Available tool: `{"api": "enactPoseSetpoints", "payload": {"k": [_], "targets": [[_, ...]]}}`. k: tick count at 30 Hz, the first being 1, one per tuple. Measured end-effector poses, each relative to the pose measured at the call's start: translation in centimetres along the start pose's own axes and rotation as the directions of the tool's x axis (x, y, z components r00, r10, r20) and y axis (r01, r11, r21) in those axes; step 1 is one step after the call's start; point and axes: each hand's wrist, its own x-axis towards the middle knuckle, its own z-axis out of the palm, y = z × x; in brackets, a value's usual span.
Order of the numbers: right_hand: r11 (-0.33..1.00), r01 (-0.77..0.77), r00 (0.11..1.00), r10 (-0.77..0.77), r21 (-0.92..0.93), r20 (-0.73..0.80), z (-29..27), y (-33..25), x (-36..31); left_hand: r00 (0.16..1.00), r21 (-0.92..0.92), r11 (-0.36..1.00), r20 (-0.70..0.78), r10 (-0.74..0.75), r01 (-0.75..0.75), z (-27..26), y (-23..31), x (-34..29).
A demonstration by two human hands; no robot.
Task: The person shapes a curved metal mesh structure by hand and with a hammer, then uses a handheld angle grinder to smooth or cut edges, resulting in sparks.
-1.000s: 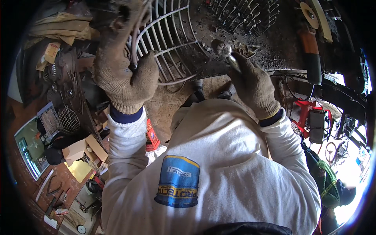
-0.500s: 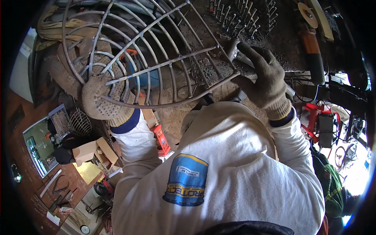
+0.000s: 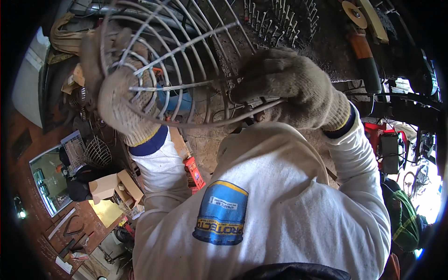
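We lose part of the metal grille (image 3: 186, 86) past the upper edge; the left hand (image 3: 122, 100) blurs at its left end, and the right hand (image 3: 291, 88) hides some of its right side.

Saw dark bench (image 3: 333, 51) carrying angle grinder (image 3: 363, 46) and clustered metal pins (image 3: 290, 23). Noted reddish-brown tabletop (image 3: 37, 210) bearing white strip (image 3: 60, 222), white card (image 3: 63, 265).

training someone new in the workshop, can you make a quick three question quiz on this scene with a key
1. True or false: the left hand and right hand both wear knitted gloves.
2. Which end of the curved metal-rod frame is the left hand at? a) wide b) narrow
3. Fill in: the open cardboard box lies to the person's ___.

Key: 1 true; 2 b; 3 left.
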Motion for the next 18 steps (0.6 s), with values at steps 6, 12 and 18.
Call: {"api": "enactPoseSetpoints", "payload": {"k": [6,12,18], "targets": [[0.686,-0.388,0.863,0.505,0.616,-0.019,1.1,-1.0,-2.2,0.800,0.622,0.740,-0.565,0.200,0.255,7.3,-2.4,4.6],[0.302,-0.367,0.613,0.790,0.880,-0.015,3.6,1.8,-5.1,0.838,0.518,0.774,-0.544,-0.030,0.364,3.4,-3.1,4.1],[0.583,-0.551,0.563,0.788,0.597,-0.251,1.2,-1.8,-1.6,0.840,0.519,0.734,-0.527,-0.128,0.438,3.0,-4.0,4.1]]}}
